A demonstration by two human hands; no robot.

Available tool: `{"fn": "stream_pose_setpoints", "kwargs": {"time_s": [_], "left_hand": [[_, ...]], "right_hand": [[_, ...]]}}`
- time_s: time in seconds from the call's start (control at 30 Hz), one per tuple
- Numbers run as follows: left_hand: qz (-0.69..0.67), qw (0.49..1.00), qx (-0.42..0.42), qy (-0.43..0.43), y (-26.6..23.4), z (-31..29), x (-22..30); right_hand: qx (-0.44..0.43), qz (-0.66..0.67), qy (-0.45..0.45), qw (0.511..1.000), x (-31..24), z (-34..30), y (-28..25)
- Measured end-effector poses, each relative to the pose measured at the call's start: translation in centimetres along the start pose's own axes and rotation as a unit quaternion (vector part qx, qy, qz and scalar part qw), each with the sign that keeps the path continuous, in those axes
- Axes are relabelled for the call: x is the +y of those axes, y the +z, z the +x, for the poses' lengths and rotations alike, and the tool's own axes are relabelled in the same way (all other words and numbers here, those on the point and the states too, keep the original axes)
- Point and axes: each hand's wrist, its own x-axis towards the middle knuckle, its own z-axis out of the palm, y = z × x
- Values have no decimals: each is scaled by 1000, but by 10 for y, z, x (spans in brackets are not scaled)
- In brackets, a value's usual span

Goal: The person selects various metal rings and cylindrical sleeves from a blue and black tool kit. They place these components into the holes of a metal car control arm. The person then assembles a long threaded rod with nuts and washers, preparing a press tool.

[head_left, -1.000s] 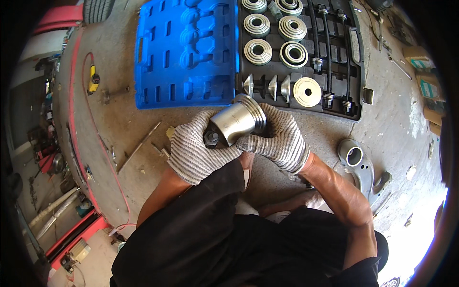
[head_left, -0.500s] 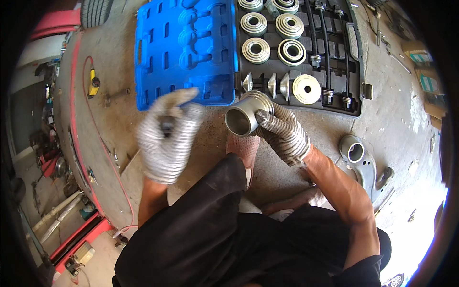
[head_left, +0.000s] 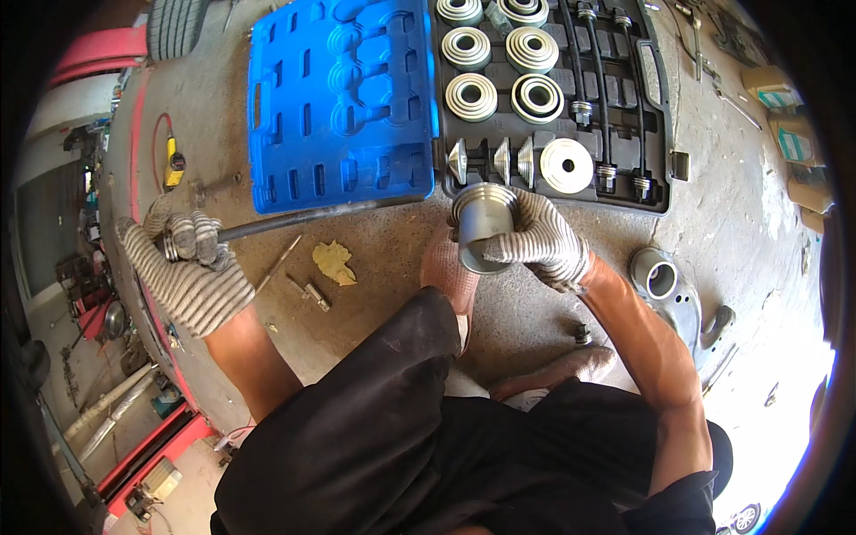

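Observation:
My left hand, in a striped glove, is closed around one end of a long dark rod. The rod runs rightward along the front edge of the blue case lid toward a metal sleeve. My gloved right hand grips this grey metal sleeve, which is tilted with a stepped ring at its upper end. Whether the rod's far end touches the sleeve, I cannot tell. Just beyond, the black case tray holds several stepped press discs and more rods.
A metal control arm with a round bushing eye lies on the floor at the right. Near my left knee are a dry leaf and a small metal piece. A yellow hand-held control on a red cord lies at the left.
My left hand has moved left and away from the sleeve, and the rod now shows lengthwise. My right hand has turned the sleeve so its open end points down toward me.

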Motion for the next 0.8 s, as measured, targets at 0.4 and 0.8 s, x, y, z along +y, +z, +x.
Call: {"fn": "stream_pose_setpoints", "kwargs": {"time_s": [0.4,0.8], "left_hand": [[-62,973,173,-137,-3,9,-41],[-172,913,268,-255,-25,-20,-123]], "right_hand": [[61,317,25,946,14,-12,-26],[85,268,-21,959,-14,-13,-10]]}}
